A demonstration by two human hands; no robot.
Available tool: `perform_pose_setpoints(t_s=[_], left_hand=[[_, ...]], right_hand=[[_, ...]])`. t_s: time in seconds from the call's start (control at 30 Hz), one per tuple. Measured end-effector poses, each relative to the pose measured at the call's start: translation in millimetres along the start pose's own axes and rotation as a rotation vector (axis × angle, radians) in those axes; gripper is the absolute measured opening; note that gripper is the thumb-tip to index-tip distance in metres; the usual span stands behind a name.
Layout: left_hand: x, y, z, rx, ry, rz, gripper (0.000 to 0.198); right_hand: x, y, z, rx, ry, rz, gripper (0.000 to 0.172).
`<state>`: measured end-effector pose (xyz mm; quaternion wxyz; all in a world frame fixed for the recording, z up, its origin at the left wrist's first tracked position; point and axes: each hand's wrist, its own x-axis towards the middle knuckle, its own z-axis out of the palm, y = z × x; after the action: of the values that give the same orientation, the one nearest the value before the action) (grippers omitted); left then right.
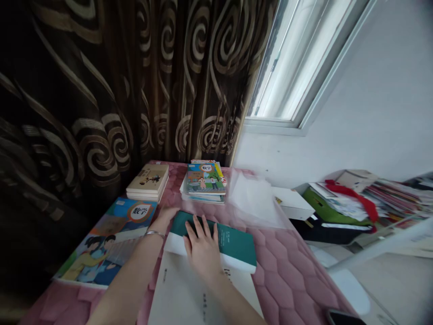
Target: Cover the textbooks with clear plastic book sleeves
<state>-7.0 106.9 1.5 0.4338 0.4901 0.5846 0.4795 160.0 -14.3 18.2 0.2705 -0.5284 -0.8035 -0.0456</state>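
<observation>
A pale book [182, 289] lies on the pink padded cloth [284, 266], with a green and white flap [237, 243] across its top part. My right hand [203, 246] rests flat on this flap, its fingers spread over the green band. At the flap's upper left corner is my left hand [167, 215]; its fingers are blurred and partly hidden there. A silver bangle [154, 233] circles the left wrist. Left of that forearm lies a large blue textbook [98, 248] with drawn children on its cover.
Behind are a stack of tan books [148, 180] and a pile topped by a colourful textbook [205, 179]. Clear plastic sheets [253, 198] and a white box [294, 203] are right of them. A dark phone [343, 317] lies at the lower right edge.
</observation>
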Motion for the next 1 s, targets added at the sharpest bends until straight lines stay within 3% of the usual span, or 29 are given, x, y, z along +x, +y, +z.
perform_pose_setpoints(t_s=[0.1, 0.27, 0.37, 0.5, 0.63, 1.0], left_hand=[[-2.2, 12.3, 0.2, 0.024, -0.009, -0.091, 0.034], [-31.0, 25.6, -8.1, -0.036, -0.021, 0.003, 0.04], [-52.4, 22.4, -13.0, -0.059, -0.006, 0.064, 0.047], [-71.2, 10.4, -13.5, -0.058, 0.099, 0.114, 0.047], [-78.2, 2.0, -9.4, -0.102, 0.147, 0.104, 0.047], [-83.3, 0.3, -7.6, -0.166, 0.096, 0.166, 0.058]], right_hand=[[-0.7, -1.3, -1.6, 0.008, -0.011, -0.001, 0.043], [-1.9, -4.4, -5.7, 0.038, -0.046, -0.01, 0.042], [-3.0, -5.0, -5.1, 0.026, -0.035, -0.015, 0.041], [-4.5, -4.8, -3.3, -0.011, -0.041, -0.052, 0.041], [-4.4, -5.2, -4.9, -0.034, -0.062, -0.069, 0.04], [-4.4, -4.7, -2.4, -0.031, -0.043, -0.111, 0.039]])
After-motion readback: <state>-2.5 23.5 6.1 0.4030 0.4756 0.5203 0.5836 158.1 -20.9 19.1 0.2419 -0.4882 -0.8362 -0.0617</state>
